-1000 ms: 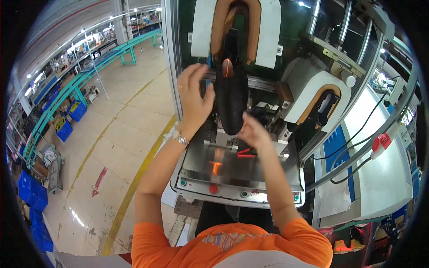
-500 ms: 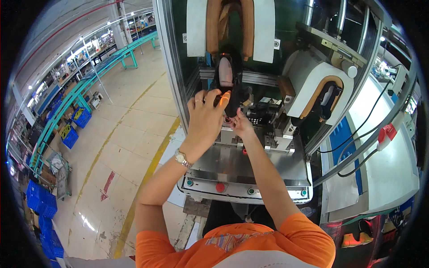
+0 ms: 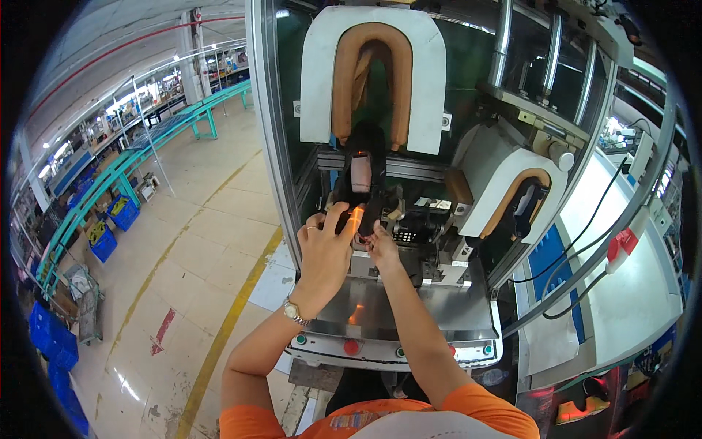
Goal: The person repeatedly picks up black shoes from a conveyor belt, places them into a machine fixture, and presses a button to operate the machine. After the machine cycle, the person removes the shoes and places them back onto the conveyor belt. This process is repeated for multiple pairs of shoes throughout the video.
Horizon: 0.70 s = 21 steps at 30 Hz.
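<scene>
A black shoe upper (image 3: 376, 170) with a pale pinkish patch stands in the machine below a U-shaped brown pad (image 3: 401, 88). My left hand (image 3: 327, 252) curls around its near left side, and an orange light falls across one finger. My right hand (image 3: 382, 247) pinches the near lower end, thumb and fingers close together. The parts gripped are partly hidden behind my fingers. A second dark shoe piece (image 3: 528, 208) sits inside the brown U-shaped pad of the right-hand station.
A steel shelf (image 3: 373, 300) lies under my forearms, above a front panel with a red button (image 3: 351, 347) and green ones. Metal posts frame the machine. A cable with a red and white connector (image 3: 621, 247) hangs at right. Blue crates (image 3: 53, 333) stand far left.
The view has tilted up, so the machine sits lower in the picture and more of the upper pad shows. Both hands stay at the shoe upper, with little change in their hold.
</scene>
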### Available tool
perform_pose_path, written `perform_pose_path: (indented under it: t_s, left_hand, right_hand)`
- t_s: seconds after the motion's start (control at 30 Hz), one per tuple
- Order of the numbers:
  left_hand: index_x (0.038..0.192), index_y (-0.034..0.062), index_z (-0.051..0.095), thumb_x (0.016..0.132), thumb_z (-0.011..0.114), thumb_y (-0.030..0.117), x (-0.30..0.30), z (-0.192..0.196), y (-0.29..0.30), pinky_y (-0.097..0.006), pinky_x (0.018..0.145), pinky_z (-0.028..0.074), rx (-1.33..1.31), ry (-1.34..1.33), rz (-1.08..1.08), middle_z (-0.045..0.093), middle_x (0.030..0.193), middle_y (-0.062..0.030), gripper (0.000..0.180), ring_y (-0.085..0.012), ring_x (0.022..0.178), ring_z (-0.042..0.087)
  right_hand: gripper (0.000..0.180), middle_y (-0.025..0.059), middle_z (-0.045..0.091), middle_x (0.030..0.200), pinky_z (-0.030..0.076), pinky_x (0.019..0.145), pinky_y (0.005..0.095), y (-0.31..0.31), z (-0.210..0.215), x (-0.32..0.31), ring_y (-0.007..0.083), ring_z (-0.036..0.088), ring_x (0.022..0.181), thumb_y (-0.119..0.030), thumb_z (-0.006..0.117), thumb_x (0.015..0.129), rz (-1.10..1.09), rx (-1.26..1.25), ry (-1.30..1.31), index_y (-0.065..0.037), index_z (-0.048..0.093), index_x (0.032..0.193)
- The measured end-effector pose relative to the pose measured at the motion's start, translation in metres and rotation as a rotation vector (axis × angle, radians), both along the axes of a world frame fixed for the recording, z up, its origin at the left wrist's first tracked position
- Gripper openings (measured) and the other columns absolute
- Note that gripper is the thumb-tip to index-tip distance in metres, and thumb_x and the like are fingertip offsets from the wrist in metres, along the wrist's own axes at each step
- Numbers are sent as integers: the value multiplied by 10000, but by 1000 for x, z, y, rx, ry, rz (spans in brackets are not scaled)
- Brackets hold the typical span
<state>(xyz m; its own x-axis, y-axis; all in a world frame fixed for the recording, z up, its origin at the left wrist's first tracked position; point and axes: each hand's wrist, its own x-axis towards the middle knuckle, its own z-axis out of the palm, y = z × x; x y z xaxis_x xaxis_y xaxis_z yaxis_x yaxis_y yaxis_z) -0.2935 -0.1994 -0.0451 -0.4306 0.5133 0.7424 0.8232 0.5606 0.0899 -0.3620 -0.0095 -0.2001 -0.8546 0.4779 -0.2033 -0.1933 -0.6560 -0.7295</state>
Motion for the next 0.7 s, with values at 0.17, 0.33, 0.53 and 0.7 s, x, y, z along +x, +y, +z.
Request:
perform_pose_path:
  t_s: [0.17, 0.33, 0.53, 0.7]
  left_hand:
    - [1164, 104, 556, 643, 587, -30, -1, -7, 3, -442, 859, 350, 11, -3, 20, 390, 1297, -72, 539, -323, 1031, 441]
    - [1149, 85, 560, 637, 589, -30, -3, -13, 5, -430, 848, 354, 30, -52, 7, 390, 1286, -70, 526, -289, 989, 460]
    - [1148, 71, 565, 663, 563, -19, -2, -14, 12, -393, 829, 373, 55, -7, -51, 437, 1223, -79, 493, -242, 930, 493]
    - [1173, 86, 566, 735, 560, 3, -1, 0, 5, -391, 883, 381, 123, -29, -163, 483, 1189, -116, 445, -280, 1024, 501]
  right_hand:
    - [236, -73, 519, 643, 359, 494, 194, 0, -6, 0, 56, 487, 579, -401, 633, 839, 9, -3, 10, -196, 560, 746]
    - [238, -65, 535, 661, 364, 503, 203, 2, -9, 2, 60, 524, 623, -403, 651, 823, 5, 10, -1, -195, 549, 769]
    - [268, -56, 550, 706, 359, 547, 226, 15, -20, -2, 79, 527, 654, -434, 635, 827, 114, 48, 19, -182, 547, 850]
    - [298, -46, 571, 903, 336, 662, 301, 13, -3, -2, 102, 515, 857, -460, 603, 844, 191, 43, -147, -190, 554, 959]
